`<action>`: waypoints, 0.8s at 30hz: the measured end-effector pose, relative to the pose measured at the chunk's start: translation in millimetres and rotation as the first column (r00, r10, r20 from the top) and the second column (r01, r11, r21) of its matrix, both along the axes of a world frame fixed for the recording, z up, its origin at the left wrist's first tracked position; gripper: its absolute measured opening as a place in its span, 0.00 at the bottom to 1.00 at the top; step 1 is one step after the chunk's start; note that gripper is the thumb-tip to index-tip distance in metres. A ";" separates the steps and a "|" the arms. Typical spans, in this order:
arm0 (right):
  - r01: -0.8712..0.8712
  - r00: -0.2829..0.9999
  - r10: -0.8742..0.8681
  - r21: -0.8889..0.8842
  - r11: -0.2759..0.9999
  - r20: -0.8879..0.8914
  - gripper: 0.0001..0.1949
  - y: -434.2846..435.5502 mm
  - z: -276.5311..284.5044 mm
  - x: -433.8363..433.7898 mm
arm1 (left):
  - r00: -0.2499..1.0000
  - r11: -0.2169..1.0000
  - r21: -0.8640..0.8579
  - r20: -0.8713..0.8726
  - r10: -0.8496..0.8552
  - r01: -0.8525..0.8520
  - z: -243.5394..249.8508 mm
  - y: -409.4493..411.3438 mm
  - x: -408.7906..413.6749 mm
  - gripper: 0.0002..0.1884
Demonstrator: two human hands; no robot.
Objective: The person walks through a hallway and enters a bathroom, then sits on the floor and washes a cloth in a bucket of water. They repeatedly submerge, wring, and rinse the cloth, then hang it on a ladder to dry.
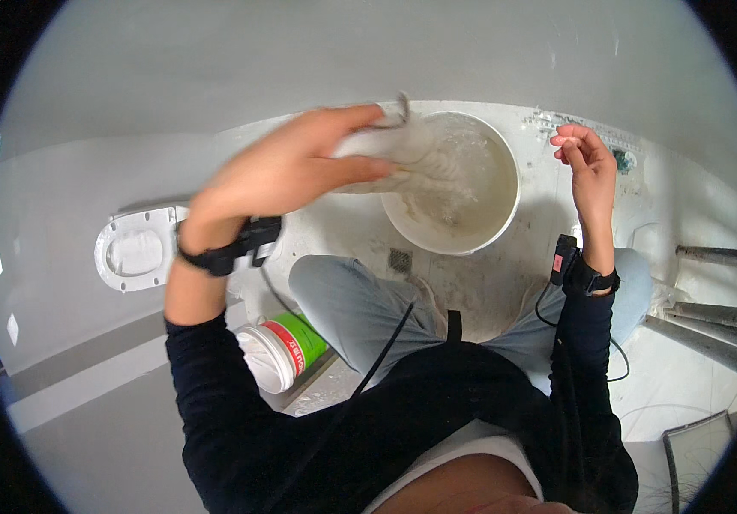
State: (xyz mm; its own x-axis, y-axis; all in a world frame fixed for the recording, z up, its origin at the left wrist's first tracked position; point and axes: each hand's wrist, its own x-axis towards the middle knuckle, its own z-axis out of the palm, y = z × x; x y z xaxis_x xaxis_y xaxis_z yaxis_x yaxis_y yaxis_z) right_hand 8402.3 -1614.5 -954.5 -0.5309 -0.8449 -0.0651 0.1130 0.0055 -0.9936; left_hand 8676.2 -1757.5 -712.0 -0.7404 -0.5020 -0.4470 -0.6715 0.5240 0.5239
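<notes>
My left hand (285, 160), blurred by motion, grips a whitish container (368, 144) at the left rim of a large white bucket (507, 212). A thin curved strip, perhaps its handle, stands up beside my fingers. The container is tilted, and a cloudy stream runs from it into the bucket. Inside the bucket, the pale, murky liquid (465, 183) is stirred up and bubbling. My right hand (590, 160) is raised to the right of the bucket, apart from it. Its fingers are curled, with the thumb against the fingertips, and nothing shows between them.
A toilet seat (106, 257) is at the left. Behind my knee lies a green-labelled white pail (275, 360). A floor drain (400, 259) sits before my feet. Dark metal poles (709, 327) reach in from the right. A grey wall (368, 51) rises beyond the bucket.
</notes>
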 end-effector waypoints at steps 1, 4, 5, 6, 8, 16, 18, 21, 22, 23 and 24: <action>0.008 1.000 -0.008 0.009 1.000 0.002 0.08 -1.2 2.2 -2.7 | 0.997 0.999 -0.027 -0.075 0.026 -0.028 23.3 0.7 4.8 0.27; 0.020 1.000 -0.021 0.033 0.999 0.020 0.08 -2.3 3.2 -3.6 | 0.946 0.975 0.083 -0.235 0.222 -0.208 69.8 17.7 -0.5 0.25; 0.029 0.999 -0.030 0.029 0.999 0.020 0.08 -2.2 2.6 -6.8 | 0.959 0.985 0.039 -0.228 0.171 -0.167 64.4 11.9 -3.4 0.24; 0.029 0.999 -0.029 0.026 0.999 0.029 0.08 -0.1 -0.4 -7.5 | 0.969 0.991 -0.006 -0.209 0.130 -0.135 51.7 8.0 -5.4 0.24; 0.005 1.000 -0.006 0.022 1.000 0.015 0.08 3.4 -2.2 -3.8 | 0.990 0.989 -0.123 -0.127 0.069 -0.084 -2.2 -2.0 -6.9 0.25; -0.044 0.999 0.044 0.012 0.999 0.013 0.08 8.0 9.6 15.5 | 0.954 0.996 -0.014 0.289 -0.078 0.086 -451.7 -17.7 -1.5 0.20; -0.036 0.999 0.036 0.035 0.999 0.005 0.08 11.5 7.9 17.2 | 0.925 0.987 -0.102 0.373 -0.075 0.121 -528.8 1.2 1.4 0.18; -0.029 0.998 0.031 0.056 0.998 -0.046 0.07 11.1 4.6 12.7 | 0.871 0.959 -0.091 0.449 -0.201 0.268 -547.3 8.8 -6.2 0.16; -0.043 0.997 0.047 0.060 0.997 -0.060 0.07 12.5 7.1 15.4 | 0.844 0.947 -0.060 0.473 -0.252 0.316 -535.6 12.4 -2.0 0.16; -0.064 0.995 0.068 0.066 0.996 -0.071 0.07 13.2 8.1 19.2 | 0.846 0.952 0.072 0.444 -0.297 0.297 -523.9 1.3 1.6 0.16; -0.059 0.997 0.063 0.068 0.996 -0.055 0.07 12.5 6.3 17.8 | 0.847 0.937 0.207 0.406 -0.344 0.282 -493.3 -22.1 -2.2 0.17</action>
State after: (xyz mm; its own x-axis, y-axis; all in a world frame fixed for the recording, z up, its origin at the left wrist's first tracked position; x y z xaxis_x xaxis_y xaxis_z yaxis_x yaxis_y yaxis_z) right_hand 8420.1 -1601.9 -948.2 -0.4832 -0.8706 -0.0926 0.0535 0.0762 -0.9957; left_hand 8673.9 -1779.6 -1205.3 -0.5667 -0.1883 -0.8021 -0.6571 0.6905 0.3022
